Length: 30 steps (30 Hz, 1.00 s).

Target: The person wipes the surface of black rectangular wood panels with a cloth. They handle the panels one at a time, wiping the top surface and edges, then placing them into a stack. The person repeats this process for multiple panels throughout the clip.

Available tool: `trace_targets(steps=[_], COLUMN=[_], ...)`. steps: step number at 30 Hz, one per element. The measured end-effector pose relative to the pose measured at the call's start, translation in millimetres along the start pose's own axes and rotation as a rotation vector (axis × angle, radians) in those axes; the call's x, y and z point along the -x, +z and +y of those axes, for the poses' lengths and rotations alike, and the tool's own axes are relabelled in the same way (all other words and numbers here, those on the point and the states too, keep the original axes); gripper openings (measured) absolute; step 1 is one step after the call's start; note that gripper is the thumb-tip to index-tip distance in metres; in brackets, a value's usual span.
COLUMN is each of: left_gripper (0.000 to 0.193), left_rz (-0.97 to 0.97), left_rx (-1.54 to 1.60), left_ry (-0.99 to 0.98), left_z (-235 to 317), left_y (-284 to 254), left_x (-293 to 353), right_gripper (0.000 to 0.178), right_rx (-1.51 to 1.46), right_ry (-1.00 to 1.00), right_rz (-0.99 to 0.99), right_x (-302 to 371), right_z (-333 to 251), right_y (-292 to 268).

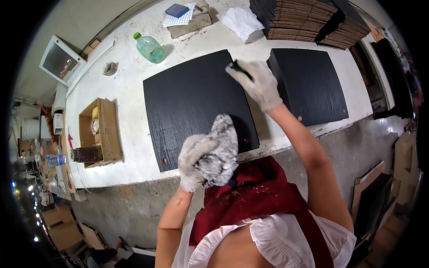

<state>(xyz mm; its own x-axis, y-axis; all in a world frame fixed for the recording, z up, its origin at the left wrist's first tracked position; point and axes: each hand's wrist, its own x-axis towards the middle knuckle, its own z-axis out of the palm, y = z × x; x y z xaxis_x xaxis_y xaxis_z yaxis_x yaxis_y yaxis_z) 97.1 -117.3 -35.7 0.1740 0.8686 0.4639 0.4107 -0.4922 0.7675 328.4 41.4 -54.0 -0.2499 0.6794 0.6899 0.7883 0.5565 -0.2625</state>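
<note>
A wide black wood-grained panel (192, 98) lies on the white table in front of me, with round holes near its near corners. My left hand (192, 156), in a pale knit glove, is closed around a grey-and-black mottled cloth (219, 154) over the panel's near edge. At the panel's far right corner is my right hand (257, 82), gloved too. Its thumb and fingers are closed on a small black piece (240, 68), whose kind I cannot make out. To the right of that hand lies a stack of similar black panels (310, 85).
A green-capped bottle (151, 48) stands behind the panel, near a block (190, 27) bearing a dark blue box. Crumpled white paper (241, 22) and tall stacks of dark-topped boards (299, 20) are at the back. A cardboard box (109, 131) with odds and ends sits left.
</note>
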Motion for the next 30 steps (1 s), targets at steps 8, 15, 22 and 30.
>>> trace_targets(steps=[8, 15, 22, 30], left_gripper=[0.042, 0.053, 0.075, 0.079], left_rz=[0.079, 0.452, -0.103, -0.07], left_rx=[0.034, 0.56, -0.547, -0.307], left_ry=[-0.059, -0.528, 0.012, -0.044], left_z=[-4, -25, -125, -136], left_y=[0, -55, -116, -108], left_x=[8, 5, -68, -72], right_gripper=[0.045, 0.047, 0.052, 0.044], right_rx=[-0.461, -0.359, -0.251, -0.461], right_ry=[0.283, 0.218, -0.226, -0.472], right_rz=[-0.3, -0.433, -0.425, -0.401], right_x=[129, 150, 80, 44], right_z=[-63, -55, -107, -229], right_y=[-124, -157, -116, 7])
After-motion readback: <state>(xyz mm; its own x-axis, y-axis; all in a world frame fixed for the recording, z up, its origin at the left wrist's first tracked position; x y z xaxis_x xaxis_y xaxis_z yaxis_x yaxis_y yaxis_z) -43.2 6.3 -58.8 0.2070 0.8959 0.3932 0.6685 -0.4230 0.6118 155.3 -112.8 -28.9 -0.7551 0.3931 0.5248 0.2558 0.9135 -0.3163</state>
